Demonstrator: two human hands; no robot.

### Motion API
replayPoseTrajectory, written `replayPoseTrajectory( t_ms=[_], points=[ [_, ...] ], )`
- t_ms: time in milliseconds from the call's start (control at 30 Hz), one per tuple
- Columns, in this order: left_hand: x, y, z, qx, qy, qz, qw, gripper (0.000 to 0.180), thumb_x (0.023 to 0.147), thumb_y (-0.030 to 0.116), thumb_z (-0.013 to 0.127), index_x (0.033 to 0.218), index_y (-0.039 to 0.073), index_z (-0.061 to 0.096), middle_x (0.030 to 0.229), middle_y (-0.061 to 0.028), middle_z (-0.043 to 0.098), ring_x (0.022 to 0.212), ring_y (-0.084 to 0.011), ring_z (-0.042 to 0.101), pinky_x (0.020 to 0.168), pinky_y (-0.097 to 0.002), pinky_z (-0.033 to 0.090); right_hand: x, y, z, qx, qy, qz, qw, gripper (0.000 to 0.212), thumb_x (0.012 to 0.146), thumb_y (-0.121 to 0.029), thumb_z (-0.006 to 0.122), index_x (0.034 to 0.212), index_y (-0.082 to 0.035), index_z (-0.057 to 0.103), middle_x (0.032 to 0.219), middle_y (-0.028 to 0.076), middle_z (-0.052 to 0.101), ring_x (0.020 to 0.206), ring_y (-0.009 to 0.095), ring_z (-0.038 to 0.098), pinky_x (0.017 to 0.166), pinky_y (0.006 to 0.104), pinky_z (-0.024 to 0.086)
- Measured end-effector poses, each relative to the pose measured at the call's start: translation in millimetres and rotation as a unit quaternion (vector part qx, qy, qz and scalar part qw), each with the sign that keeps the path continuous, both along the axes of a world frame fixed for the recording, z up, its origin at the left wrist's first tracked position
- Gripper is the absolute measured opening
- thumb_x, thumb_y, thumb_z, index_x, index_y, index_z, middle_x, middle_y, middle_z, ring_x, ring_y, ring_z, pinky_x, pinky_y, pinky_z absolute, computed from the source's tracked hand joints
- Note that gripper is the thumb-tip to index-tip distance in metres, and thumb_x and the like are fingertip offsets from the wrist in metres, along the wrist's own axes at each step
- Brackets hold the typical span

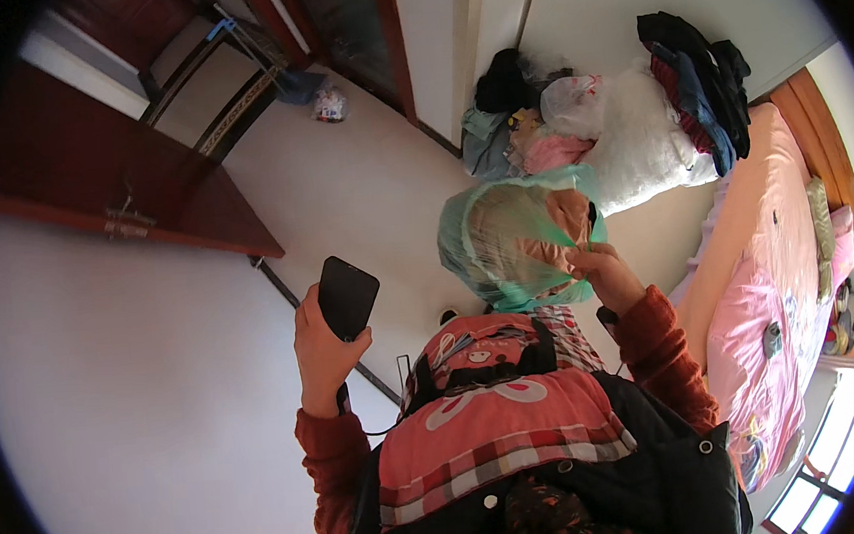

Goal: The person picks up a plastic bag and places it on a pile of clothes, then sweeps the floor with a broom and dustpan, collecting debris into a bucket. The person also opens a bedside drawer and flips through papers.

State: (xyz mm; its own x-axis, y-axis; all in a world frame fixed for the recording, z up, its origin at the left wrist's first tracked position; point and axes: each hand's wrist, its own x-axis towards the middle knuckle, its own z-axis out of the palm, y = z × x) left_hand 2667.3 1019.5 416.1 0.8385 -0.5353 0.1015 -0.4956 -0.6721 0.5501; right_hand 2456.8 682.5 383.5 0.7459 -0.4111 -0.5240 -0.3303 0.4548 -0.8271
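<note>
Right hand (605,273), fingers closed on the edge of a translucent green bag (500,239) with brown contents (567,212), holds it before the red apron (505,424), while the left hand (327,350), well apart, grips a black phone (349,296).

Rust-orange fuzzy sleeves (664,349) cover both forearms. Black vest (663,434) carries round snap buttons (491,502). Coral apron (559,417) bears white rabbit-ear print (507,391) and checked band (503,472).
</note>
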Motion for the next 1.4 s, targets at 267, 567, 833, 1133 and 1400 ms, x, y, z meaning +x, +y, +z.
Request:
replayPoseTrajectory(
  t_ms=[267,567,833,1133,1400],
  points=[
    [85,-96,-9,0.012,-0.007,-0.036,0.999,0.080,0.056,0.015,0.075,0.125,0.006,0.036,0.111,-0.0204,0.050,0.100,-0.0379,0.050,0.083,-0.0450,0.045,96,-53,16,0.033,-0.060,0.022,0.997,0.018,0.081,-0.016,0.058,0.073,0.000,0.055,0.068,0.000,0.050,0.065,0.009,0.046,0.061,0.0228,0.034],
    [147,-206,18,0.005,-0.030,-0.093,0.995,0.079,0.057,0.015,0.074,0.125,0.005,0.036,0.112,-0.0202,0.050,0.103,-0.0377,0.049,0.085,-0.0438,0.044,166,-147,35,0.006,-0.123,-0.024,0.992,0.015,0.080,-0.014,0.057,0.073,0.000,0.057,0.068,0.000,0.051,0.065,0.009,0.046,0.062,0.0230,0.035],
    [210,-295,17,-0.010,-0.025,-0.196,0.980,0.078,0.057,0.017,0.073,0.125,0.003,0.037,0.109,-0.0202,0.050,0.102,-0.0362,0.050,0.084,-0.0423,0.044,180,-224,59,0.026,-0.196,-0.208,0.958,0.013,0.080,-0.010,0.059,0.085,0.001,0.061,0.079,0.001,0.055,0.071,0.010,0.047,0.067,0.0242,0.037],
    [277,-369,15,-0.005,-0.016,-0.297,0.955,0.078,0.057,0.016,0.074,0.125,0.002,0.038,0.114,-0.0201,0.051,0.106,-0.0363,0.050,0.089,-0.0416,0.041,198,-305,6,0.079,-0.215,-0.388,0.893,0.012,0.080,-0.012,0.063,0.084,-0.002,0.058,0.069,-0.001,0.048,0.066,0.011,0.046,0.064,0.0244,0.036],
    [281,-407,13,0.016,-0.001,-0.321,0.947,0.077,0.057,0.019,0.074,0.124,0.001,0.039,0.114,-0.0200,0.051,0.106,-0.0367,0.050,0.090,-0.0414,0.042,256,-394,-116,0.105,-0.091,-0.350,0.927,0.022,0.080,-0.018,0.063,0.067,-0.011,0.046,0.065,0.001,0.045,0.064,0.014,0.044,0.063,0.0283,0.035]
  ],
)
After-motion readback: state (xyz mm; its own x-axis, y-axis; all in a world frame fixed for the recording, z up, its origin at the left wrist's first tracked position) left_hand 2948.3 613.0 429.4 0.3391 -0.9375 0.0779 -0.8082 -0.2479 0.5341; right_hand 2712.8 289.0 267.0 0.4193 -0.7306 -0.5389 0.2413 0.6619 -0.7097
